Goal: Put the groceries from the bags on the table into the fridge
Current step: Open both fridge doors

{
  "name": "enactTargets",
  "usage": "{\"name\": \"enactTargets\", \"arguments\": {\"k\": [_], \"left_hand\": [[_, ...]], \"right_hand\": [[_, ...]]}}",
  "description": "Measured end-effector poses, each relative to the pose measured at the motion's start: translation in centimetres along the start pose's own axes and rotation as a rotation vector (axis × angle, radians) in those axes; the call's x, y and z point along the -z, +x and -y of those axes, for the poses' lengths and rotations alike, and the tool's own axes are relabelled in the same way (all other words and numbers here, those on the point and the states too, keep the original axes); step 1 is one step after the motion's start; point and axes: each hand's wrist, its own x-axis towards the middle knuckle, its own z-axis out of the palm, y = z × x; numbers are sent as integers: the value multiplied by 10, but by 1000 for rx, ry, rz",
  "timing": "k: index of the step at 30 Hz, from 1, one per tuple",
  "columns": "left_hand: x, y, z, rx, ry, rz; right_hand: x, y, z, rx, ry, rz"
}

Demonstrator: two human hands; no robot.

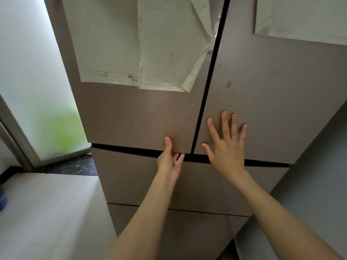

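Location: the person stands directly before the fridge [262,94], looking at its brown front.
Upper doors: the left door [135,117] and the right door [272,109] both appear closed or very nearly so; a narrow dark gap runs between them.
Drawers: a drawer front [131,177] sits below the doors and a second lower down, both pushed in.
Left hand: the left hand [170,160] grips the bottom edge of the left door near its inner corner, thumb on the door face and fingers curled beneath the edge into the gap above the drawer.
Right hand: the right hand [226,145] is released and spread, lying flat against the lower part of the right door and grasping nothing.
Groceries: none in view; neither bags nor table appear, and neither hand carries an item.
Other items: papers [150,44] are stuck on the left door, another sheet [300,15] on the right door; a frosted glass panel [28,72] stands to the left.
Done: cannot be established, since the fridge interior is hidden.
Step in hand: judged to be working the left door by its lower edge; whether opening or closing cannot be told.
Remaining: judged that groceries must be fetched and placed inside, unless already loaded, which cannot be confirmed.
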Motion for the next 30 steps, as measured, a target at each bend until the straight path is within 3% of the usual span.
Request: {"name": "enactTargets", "arguments": {"k": [17, 21, 27, 29, 30], "left_hand": [[1, -24, -8, 17, 93, -60], [18, -45, -16, 52, 148, -55], [27, -62, -26, 89, 184, -26], [37, -74, -34, 106, 218, -19], [44, -79, -40, 121, 230, -13]], "right_hand": [[4, 4, 5, -34, -115, 2], [15, 2, 11, -63, -28, 7], [44, 2, 23, -126, 52, 171], [53, 7, 31, -189, 187, 241], [55, 9, 39, -257, 374, 280]]}}
